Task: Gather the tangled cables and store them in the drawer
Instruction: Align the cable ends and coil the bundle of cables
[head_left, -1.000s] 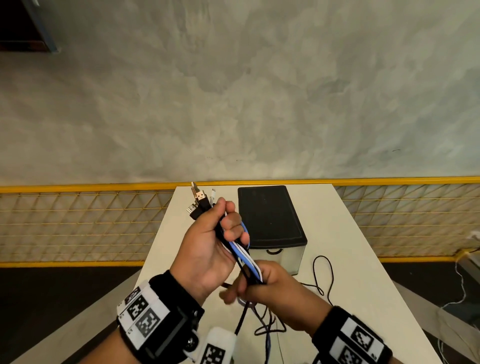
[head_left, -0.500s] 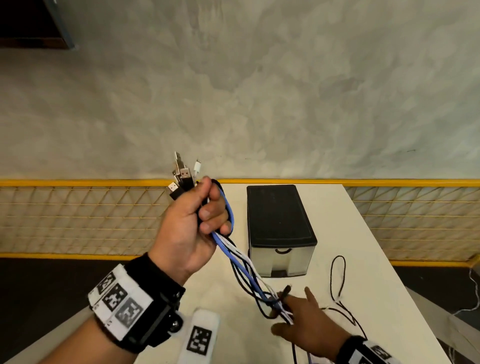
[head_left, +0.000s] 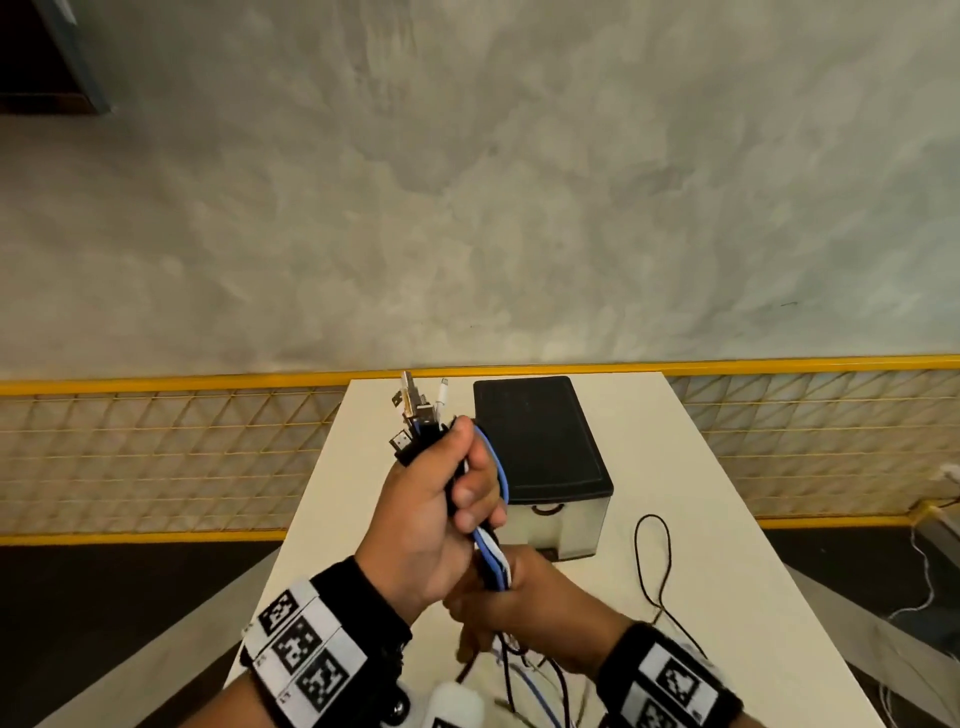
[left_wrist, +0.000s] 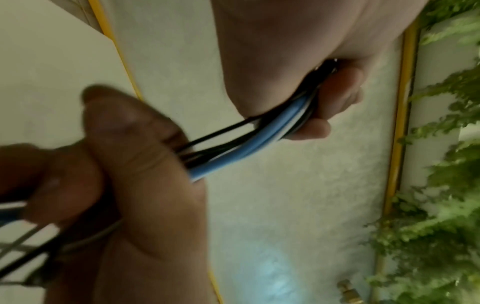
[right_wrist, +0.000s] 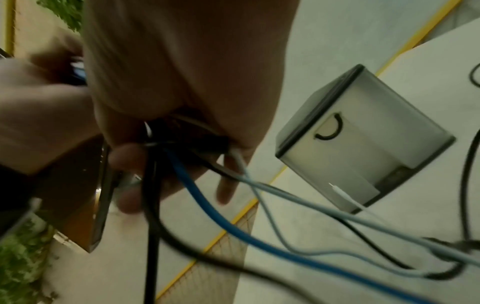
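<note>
The white counter (head_left: 727, 519) fills the lower centre of the frame, carrying a closed black-topped drawer (head_left: 540, 457). Just left of it, the left hand (head_left: 431, 525) grips the cables (head_left: 491, 545); the right hand (head_left: 519, 597) clasps them below.

left hand (left_wrist: 298, 51) gripping cables (left_wrist: 249, 148); right hand (left_wrist: 145, 185) gripping below
</note>
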